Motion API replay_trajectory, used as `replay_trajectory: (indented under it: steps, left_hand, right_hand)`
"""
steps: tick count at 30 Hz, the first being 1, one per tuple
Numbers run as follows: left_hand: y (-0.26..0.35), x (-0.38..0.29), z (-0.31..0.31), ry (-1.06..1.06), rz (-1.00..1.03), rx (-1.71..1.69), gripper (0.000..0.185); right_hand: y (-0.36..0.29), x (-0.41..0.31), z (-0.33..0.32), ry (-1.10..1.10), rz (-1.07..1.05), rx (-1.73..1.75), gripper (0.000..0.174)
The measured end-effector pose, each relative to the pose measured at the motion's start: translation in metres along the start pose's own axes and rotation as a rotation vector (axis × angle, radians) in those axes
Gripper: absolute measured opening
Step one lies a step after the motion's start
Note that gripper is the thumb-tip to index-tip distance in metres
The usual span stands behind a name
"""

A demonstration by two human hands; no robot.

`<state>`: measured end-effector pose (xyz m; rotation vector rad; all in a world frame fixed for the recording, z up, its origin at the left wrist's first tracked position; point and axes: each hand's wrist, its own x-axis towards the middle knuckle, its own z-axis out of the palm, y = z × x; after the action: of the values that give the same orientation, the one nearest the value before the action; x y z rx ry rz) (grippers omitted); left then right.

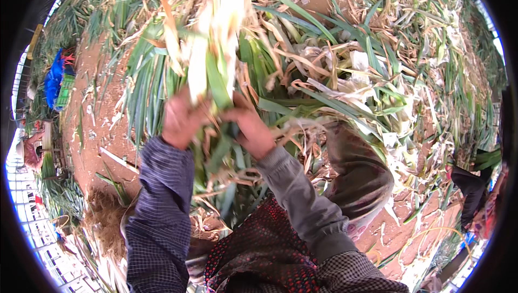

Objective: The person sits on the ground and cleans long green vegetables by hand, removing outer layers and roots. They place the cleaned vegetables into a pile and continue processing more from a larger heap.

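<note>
Both of my hands meet around the leafy part of a long-stemmed onion, likely a leek or Welsh onion (198, 66), whose white shank runs up the view and is washed out by glare. My left hand (180, 119) is blurred and closes on the stalk from the left. On the right, my right hand (251, 125) grips the green leaves with bent fingers. More green leaves (145, 90) fan out to the left of the stalk, and peeled dry leaves (311, 62) lie to its right. Some fingertips are hidden among the leaves.
A heap of trimmed leaves and husks (404, 62) covers the right side. Brown soil (95, 131) shows at left, with a green crate (64, 90) beside a blue bag (52, 82). Other people are partly visible at both far edges. My bent knee (360, 175) is close at right.
</note>
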<state>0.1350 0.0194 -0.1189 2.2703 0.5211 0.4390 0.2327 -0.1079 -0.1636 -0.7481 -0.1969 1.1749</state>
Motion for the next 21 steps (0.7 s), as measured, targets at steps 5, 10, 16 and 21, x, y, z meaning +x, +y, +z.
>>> replay_trajectory:
  steps: [5, 10, 16, 21]
  left_hand:
    - [0.073, 0.056, -0.071, 0.319, 0.332, 0.886, 0.038]
    - [-0.002, -0.010, -0.041, 0.038, 0.085, 1.286, 0.024]
    - [-0.097, -0.177, 0.084, -0.448, -0.113, 1.067, 0.014]
    - [-0.082, -0.282, 0.136, -0.619, -0.166, 0.699, 0.020]
  right_hand:
    - [-0.021, 0.029, 0.062, -0.048, -0.175, -0.092, 0.035]
    - [0.080, -0.023, -0.037, -0.236, -0.121, -1.369, 0.031]
    - [0.034, -0.124, -0.121, -0.198, 0.331, -1.517, 0.024]
    - [0.012, -0.093, -0.117, -0.175, -0.163, -1.486, 0.011]
